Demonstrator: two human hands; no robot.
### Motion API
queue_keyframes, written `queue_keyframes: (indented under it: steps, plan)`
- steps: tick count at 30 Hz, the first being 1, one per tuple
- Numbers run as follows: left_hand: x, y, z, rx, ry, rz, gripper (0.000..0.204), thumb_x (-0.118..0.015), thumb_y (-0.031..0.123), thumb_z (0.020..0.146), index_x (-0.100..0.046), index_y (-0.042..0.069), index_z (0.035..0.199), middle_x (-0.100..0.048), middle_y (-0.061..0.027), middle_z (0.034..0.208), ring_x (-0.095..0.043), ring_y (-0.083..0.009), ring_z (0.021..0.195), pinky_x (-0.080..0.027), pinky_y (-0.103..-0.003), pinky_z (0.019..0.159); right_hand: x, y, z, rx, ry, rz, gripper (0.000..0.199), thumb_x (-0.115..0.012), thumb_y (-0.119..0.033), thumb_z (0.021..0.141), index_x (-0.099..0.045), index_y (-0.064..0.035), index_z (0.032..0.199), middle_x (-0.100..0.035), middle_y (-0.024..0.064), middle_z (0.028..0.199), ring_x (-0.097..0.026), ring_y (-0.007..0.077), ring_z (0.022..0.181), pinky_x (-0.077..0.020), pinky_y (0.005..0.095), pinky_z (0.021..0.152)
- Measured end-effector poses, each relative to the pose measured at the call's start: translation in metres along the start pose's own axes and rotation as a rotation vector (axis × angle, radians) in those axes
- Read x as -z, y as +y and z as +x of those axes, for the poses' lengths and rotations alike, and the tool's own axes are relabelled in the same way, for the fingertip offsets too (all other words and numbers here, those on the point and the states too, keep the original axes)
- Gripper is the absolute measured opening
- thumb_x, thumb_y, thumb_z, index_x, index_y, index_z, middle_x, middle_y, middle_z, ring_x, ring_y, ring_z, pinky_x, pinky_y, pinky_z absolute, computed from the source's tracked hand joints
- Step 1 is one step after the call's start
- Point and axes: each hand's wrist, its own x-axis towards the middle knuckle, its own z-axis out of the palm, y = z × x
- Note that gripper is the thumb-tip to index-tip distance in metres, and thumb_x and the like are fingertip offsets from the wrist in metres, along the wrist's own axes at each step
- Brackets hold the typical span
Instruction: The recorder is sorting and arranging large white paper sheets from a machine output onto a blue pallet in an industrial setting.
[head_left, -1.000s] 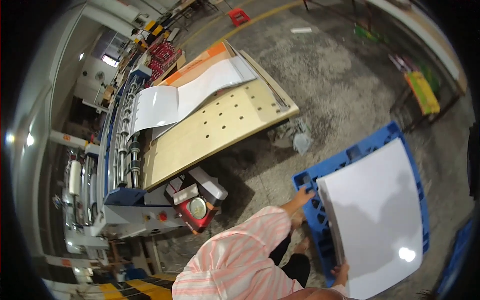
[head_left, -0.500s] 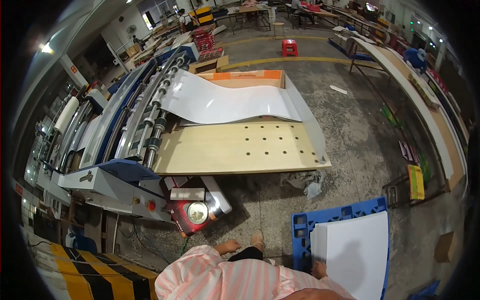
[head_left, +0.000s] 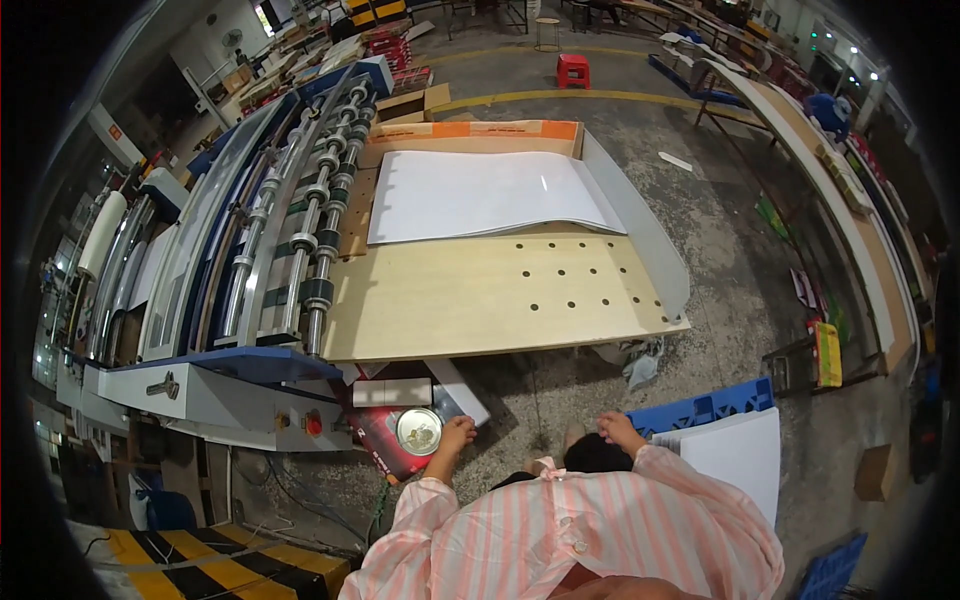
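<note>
Below the wooden table (head_left: 500,295), both hands hang loosely curled and empty: left hand (head_left: 458,436) near a tin (head_left: 419,431), right hand (head_left: 618,430) beside the sheet stack (head_left: 735,462); more sheets (head_left: 480,195) already lie on the table.

Head-worn fisheye, high, looking down

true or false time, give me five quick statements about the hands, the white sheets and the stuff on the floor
1. Both hands grip a white sheet. False: the left hand and right hand are empty.
2. A white sheet stack lies on the wooden table. True.
3. A blue pallet sits by the right hand. True.
4. The stool is green. False: red.
5. A round tin lies near the left hand. True.
</note>
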Motion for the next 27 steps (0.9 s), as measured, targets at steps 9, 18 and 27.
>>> queue_keyframes:
  steps: [9,18,27]
  plan:
    - [-0.008,0.022,0.024,-0.055,0.254,-0.344,0.015,-0.049,0.012,0.081,-0.054,0.004,0.093,-0.058,-0.0044,0.076,-0.056,-0.0127,0.061,-0.044,-0.023,0.051,0.041,-0.065,0.087,0.298,0.081,-0.042,0.02,-0.051,-0.011,0.078,-0.057,0.0046,0.089,-0.056,0.0074,0.065,-0.051,0.0129,0.052,-0.0414,0.0253,0.046]
    - [-0.038,0.139,0.084,-0.23,0.445,-0.264,0.02,-0.052,0.015,0.081,-0.057,0.0,0.094,-0.058,-0.0073,0.073,-0.056,-0.0133,0.06,-0.045,-0.023,0.054,0.081,-0.16,0.202,0.206,0.098,0.235,0.017,-0.052,-0.012,0.078,-0.058,-0.0012,0.09,-0.059,0.008,0.069,-0.054,0.0119,0.052,-0.041,0.024,0.043]
    - [-0.046,0.209,0.131,-0.095,0.406,-0.064,0.022,-0.05,0.012,0.079,-0.055,0.0,0.097,-0.058,-0.0075,0.08,-0.057,-0.0136,0.067,-0.046,-0.023,0.057,0.122,-0.152,0.271,0.465,0.567,-0.336,0.019,-0.054,-0.011,0.073,-0.062,-0.0001,0.086,-0.06,0.0178,0.082,-0.058,0.0298,0.078,-0.045,0.034,0.071]
